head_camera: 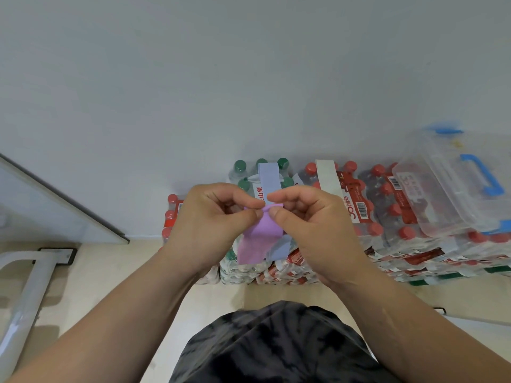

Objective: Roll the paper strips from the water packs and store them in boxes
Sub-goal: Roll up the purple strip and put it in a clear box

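One purple paper strip (257,239) is held in the air in front of the water packs, its upper end curled over and its lower end hanging free. The left hand (210,219) and the right hand (309,225) each pinch that upper end between thumb and forefinger, one at each edge. This grip suits starting a tight roll, and the rolling appears barely begun. Behind the hands, a blue strip (269,179) lies across a green-capped pack (240,176), and a cream strip (327,175) lies across the red-capped packs (387,205), probably awaiting their turn. A clear plastic box (431,194) with a blue handle (484,175) rests on those packs at the right, likely placed near to receive finished rolls; its contents cannot be made out.
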A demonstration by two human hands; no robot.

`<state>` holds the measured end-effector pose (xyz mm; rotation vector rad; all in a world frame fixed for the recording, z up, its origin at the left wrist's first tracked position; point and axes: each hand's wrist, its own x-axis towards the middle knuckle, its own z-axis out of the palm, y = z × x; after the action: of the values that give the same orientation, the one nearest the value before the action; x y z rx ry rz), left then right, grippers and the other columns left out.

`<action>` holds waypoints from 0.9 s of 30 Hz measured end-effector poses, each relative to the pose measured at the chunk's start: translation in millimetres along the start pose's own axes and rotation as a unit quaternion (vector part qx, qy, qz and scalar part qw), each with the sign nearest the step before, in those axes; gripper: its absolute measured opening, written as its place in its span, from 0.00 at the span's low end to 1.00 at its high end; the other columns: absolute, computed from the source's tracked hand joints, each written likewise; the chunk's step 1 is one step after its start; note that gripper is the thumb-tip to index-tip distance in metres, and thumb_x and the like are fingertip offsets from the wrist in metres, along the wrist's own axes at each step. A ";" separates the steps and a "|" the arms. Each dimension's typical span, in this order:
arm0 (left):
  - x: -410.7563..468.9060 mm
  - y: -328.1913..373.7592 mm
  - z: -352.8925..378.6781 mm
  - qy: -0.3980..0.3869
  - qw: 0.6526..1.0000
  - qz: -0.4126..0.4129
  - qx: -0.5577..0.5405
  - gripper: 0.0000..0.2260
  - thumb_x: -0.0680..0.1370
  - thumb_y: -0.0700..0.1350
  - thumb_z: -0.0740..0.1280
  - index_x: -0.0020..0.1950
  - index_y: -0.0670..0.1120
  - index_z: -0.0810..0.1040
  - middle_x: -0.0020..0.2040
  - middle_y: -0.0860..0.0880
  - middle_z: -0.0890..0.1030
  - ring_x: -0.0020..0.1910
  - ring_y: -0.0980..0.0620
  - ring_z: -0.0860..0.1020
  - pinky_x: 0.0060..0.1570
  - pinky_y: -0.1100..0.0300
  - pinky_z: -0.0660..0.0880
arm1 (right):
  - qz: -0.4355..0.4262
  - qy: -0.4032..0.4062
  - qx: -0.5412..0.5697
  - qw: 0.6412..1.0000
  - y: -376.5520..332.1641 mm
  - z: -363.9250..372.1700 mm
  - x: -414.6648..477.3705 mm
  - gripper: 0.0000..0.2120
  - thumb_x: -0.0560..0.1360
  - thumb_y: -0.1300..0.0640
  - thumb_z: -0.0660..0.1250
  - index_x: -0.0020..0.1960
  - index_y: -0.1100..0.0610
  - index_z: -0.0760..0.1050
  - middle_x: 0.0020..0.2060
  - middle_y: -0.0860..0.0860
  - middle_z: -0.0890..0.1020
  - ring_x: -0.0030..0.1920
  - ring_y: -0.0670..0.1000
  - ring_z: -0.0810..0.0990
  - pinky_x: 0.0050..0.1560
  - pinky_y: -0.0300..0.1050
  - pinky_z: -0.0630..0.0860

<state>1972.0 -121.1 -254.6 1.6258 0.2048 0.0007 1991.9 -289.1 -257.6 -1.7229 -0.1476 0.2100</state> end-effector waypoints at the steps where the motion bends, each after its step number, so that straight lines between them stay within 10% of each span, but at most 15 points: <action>1: 0.3 -0.1 -0.8 0.002 1.000 0.005 0.005 0.13 0.72 0.29 0.73 0.36 0.47 0.86 0.30 0.44 0.81 0.30 0.53 0.75 0.32 0.63 0.74 | -0.001 -0.003 -0.001 1.000 0.1 0.1 0.5 0.09 0.75 0.66 0.73 0.47 0.52 0.84 0.35 0.43 0.85 0.37 0.40 0.81 0.43 0.35 0.79; 11: -0.2 -10.3 1.8 -0.011 1.000 -0.007 -0.018 0.10 0.73 0.32 0.74 0.44 0.47 0.86 0.34 0.45 0.85 0.33 0.52 0.81 0.36 0.65 0.77 | 0.039 -0.002 0.023 0.999 6.3 -3.7 2.0 0.07 0.75 0.65 0.73 0.46 0.53 0.85 0.38 0.47 0.86 0.39 0.42 0.82 0.43 0.36 0.80; 27: -9.5 1.6 90.0 0.003 0.999 0.026 0.046 0.08 0.75 0.37 0.74 0.45 0.49 0.87 0.39 0.40 0.85 0.42 0.31 0.81 0.44 0.35 0.79 | 0.049 -0.005 0.080 0.996 23.0 -85.2 -11.0 0.06 0.75 0.60 0.73 0.51 0.53 0.84 0.42 0.54 0.88 0.46 0.54 0.87 0.50 0.50 0.84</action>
<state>1974.1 -211.6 -257.9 1.7224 0.1693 0.0353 1999.7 -377.2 -266.7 -1.5703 -0.0508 0.2951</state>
